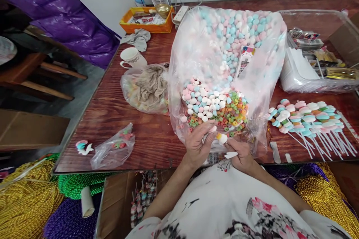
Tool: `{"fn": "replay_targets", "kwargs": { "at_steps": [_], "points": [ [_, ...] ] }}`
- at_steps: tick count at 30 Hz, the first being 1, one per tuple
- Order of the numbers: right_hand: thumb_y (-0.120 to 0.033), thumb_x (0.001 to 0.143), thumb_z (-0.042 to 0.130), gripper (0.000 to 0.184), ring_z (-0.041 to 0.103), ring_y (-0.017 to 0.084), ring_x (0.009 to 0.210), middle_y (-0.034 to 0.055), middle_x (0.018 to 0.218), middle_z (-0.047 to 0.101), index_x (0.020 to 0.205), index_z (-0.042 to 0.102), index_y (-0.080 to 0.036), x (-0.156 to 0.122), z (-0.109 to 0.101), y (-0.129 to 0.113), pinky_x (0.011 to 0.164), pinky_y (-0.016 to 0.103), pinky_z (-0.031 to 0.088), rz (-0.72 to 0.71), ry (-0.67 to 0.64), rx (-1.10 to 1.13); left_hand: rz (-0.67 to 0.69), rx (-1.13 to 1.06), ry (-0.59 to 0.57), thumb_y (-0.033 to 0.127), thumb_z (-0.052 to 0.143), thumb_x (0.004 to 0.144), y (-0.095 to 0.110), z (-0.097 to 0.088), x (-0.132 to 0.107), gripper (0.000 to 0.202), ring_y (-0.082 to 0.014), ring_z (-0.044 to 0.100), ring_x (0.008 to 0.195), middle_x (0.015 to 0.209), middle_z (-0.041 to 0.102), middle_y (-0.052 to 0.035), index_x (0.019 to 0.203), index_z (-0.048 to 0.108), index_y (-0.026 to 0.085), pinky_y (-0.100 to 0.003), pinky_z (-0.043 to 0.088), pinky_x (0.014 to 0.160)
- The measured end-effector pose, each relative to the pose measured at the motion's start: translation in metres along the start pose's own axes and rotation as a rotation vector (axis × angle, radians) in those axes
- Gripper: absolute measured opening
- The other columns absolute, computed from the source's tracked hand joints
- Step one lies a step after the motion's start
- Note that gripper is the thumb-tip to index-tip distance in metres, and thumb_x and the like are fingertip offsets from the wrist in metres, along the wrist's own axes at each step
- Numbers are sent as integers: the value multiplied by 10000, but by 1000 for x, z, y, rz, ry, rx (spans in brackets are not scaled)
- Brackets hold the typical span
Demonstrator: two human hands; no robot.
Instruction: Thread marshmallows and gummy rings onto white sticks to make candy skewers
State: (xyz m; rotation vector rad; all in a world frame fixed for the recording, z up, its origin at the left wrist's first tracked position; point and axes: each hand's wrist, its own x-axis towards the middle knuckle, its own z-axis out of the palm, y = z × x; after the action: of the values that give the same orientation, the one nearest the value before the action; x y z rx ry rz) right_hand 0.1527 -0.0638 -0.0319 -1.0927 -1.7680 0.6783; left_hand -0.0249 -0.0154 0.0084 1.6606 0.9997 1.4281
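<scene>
The left hand [198, 143] and right hand [241, 155] meet at the near edge of the counter [112, 114]. The left fingers pinch shut on a smooth, rounded white sweet [223, 139]. The right fingers curl closed on a thin white stick [230, 154], mostly hidden in the palm. At twelve o'clock sags a crinkled clear bag [196, 44] of pastel pellets and bright rings. Finished skewers [305, 117] lie at three o'clock, and bare wood grain opens at nine.
</scene>
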Motion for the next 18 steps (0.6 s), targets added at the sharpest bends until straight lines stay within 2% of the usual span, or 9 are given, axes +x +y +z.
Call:
{"fn": "replay_targets", "kwargs": {
  "at_steps": [4, 8, 13, 16, 18],
  "points": [
    [-139, 946, 505, 227, 640, 127, 605, 36, 774, 709, 1112, 652, -185, -4, 0, 0, 568, 220, 499, -40, 74, 18, -115, -93, 35, 193, 668, 873, -6, 9, -10, 231, -234, 706, 1068, 1163, 736, -71, 1087, 731, 254, -426, 589, 939],
    [-126, 925, 519, 232, 660, 142, 647, 43, 818, 721, 1105, 648, -196, -7, -2, 3, 583, 229, 508, -66, 131, 5, -109, -170, -23, 177, 655, 886, -10, 19, -22, 264, -213, 704, 1079, 1138, 750, -47, 1117, 726, 282, -415, 575, 963],
    [-81, 857, 437, 221, 539, 126, 538, -4, 629, 587, 878, 632, -182, -10, -1, 4, 535, 225, 435, 47, -107, 8, -73, -118, -132, 199, 632, 906, -7, 24, -30, 285, -222, 680, 1134, 1175, 736, -53, 1166, 710, 286, -432, 550, 999],
    [-115, 881, 445, 202, 513, 121, 563, -12, 649, 559, 884, 636, -180, -9, -4, 5, 564, 225, 433, 125, -74, 71, -120, -88, -198, 282, 632, 911, -4, 19, -23, 275, -245, 655, 1179, 1227, 711, -90, 1172, 713, 247, -432, 525, 1033],
    [-188, 928, 478, 164, 468, 114, 560, -26, 643, 514, 874, 633, -186, -9, -9, 6, 550, 223, 408, 236, 13, 126, -185, -118, -124, 328, 620, 918, -4, 7, -13, 340, -231, 696, 1090, 1240, 701, -106, 1243, 667, 238, -400, 561, 965]
  ]
}}
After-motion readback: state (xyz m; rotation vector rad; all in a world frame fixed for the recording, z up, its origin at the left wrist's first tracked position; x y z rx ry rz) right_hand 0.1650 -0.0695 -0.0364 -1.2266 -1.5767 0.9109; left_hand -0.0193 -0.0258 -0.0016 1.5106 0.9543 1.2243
